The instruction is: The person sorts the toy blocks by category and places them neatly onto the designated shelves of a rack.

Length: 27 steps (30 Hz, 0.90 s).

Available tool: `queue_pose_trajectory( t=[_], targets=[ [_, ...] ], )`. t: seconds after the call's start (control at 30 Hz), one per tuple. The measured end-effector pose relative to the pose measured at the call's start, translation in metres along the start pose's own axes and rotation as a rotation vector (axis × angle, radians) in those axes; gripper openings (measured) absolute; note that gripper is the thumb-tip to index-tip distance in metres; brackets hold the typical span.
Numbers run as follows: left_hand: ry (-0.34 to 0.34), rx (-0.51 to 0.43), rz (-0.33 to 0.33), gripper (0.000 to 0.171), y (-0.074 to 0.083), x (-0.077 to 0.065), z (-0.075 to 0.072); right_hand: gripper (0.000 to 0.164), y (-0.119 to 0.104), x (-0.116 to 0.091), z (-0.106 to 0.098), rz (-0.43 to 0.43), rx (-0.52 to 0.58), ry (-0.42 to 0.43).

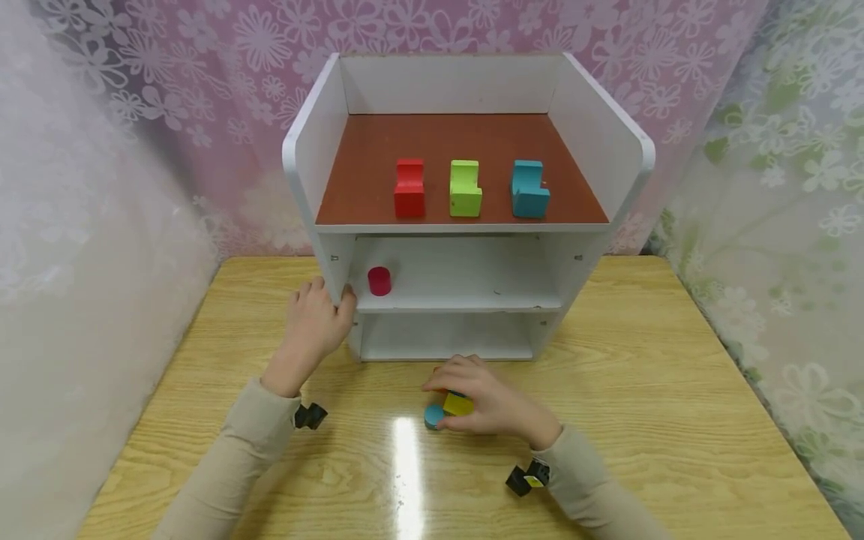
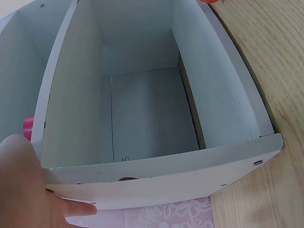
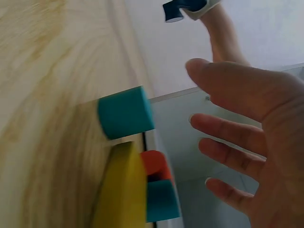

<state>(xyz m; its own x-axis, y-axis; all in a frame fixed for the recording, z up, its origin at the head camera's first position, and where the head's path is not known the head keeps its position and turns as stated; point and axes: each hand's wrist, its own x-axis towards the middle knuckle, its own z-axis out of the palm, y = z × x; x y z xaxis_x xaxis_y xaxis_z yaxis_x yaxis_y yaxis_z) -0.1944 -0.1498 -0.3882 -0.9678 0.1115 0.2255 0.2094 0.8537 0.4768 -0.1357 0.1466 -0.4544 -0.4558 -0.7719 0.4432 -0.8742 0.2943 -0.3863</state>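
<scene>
My left hand (image 1: 317, 319) holds the left side panel of a white shelf unit (image 1: 459, 309), thumb at the front edge and fingers around the outside. Over a small group of blocks on the table hovers my right hand (image 1: 489, 397), its fingers spread and apart from them in the right wrist view. Nearest its thumb is a teal cylinder (image 3: 126, 112). Beside that lies a yellow block (image 3: 122, 190). Farther back are a red cylinder (image 3: 156, 163) and a second teal block (image 3: 161, 202), mostly hidden by my hand in the head view.
On the unit's brown top stand a red chair-shaped block (image 1: 409, 199), a lime green one (image 1: 465, 199) and a teal one (image 1: 529, 199). A dark pink cylinder (image 1: 379, 281) sits at the left of the middle shelf. Flowered curtains (image 1: 256, 45) surround the wooden table (image 1: 648, 360).
</scene>
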Motion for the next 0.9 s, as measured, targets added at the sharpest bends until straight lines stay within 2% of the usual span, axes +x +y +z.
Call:
queue_pose_trajectory(
  t=[0.43,0.9],
  targets=[
    [-0.007,0.007,0.001,0.056,-0.002,0.0,0.001,0.032,0.004,-0.011,0.021,0.037,-0.072,-0.081],
    [0.005,0.021,0.006,0.053,-0.001,0.0,0.0,0.024,0.003,-0.013,0.026,0.051,-0.051,-0.072]
  ],
)
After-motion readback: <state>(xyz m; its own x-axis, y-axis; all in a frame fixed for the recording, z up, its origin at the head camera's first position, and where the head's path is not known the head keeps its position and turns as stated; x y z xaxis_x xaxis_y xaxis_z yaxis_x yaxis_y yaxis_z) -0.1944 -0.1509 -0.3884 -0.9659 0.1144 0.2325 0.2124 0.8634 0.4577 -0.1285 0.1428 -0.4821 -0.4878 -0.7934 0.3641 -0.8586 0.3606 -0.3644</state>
